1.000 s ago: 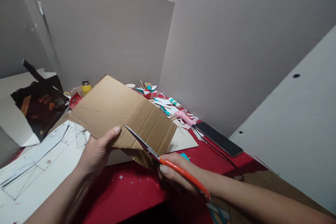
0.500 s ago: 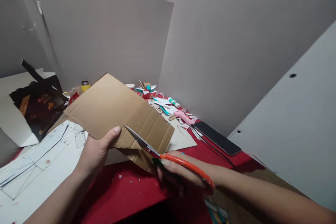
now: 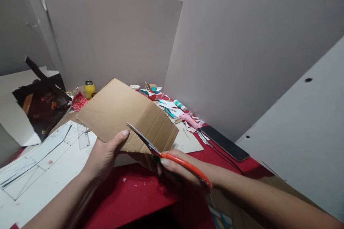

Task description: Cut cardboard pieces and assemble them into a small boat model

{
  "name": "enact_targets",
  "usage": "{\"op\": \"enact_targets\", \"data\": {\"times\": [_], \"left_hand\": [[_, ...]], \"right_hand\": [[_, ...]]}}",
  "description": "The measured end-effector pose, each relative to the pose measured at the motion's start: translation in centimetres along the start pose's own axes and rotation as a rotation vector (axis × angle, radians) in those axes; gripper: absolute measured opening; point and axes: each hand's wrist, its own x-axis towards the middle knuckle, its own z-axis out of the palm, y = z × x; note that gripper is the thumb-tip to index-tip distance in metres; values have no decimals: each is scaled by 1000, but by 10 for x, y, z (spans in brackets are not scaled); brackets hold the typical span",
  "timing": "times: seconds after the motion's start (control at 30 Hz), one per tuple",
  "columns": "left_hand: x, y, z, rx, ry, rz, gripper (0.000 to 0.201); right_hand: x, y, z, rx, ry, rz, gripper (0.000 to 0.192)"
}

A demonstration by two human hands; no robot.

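My left hand (image 3: 107,154) grips the lower left edge of a brown cardboard sheet (image 3: 118,109), thumb on its upper face and fingers hidden below. Fold lines run across the sheet's right part. In my right hand (image 3: 180,170) is a pair of scissors (image 3: 185,164) with an orange handle. One blade lies above the cardboard, its tip close to my left thumb; the other blade is mostly hidden beneath. A flap of cardboard hangs under the cut edge, near the fingers of my right hand.
A red cloth (image 3: 129,200) covers the table. Left lie a drawn paper plan (image 3: 40,171), a clear ruler (image 3: 84,139) and a dark printed bag (image 3: 44,107). Behind stands a yellow bottle (image 3: 90,90). Right are a pink glue gun (image 3: 190,120), a black phone (image 3: 225,143) and paper scraps.
The scissors have shifted slightly up and left along the cardboard, with their handles closer together. The sheet has tilted a little flatter, and the whole view has shifted slightly.
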Motion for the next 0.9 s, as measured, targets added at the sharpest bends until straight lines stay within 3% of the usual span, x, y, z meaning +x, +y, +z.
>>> {"op": "enact_targets", "data": {"times": [0.9], "left_hand": [[-1,1,3,-1,-60,-22,70]], "right_hand": [[-4,2,1,35,30,-16,66]]}}
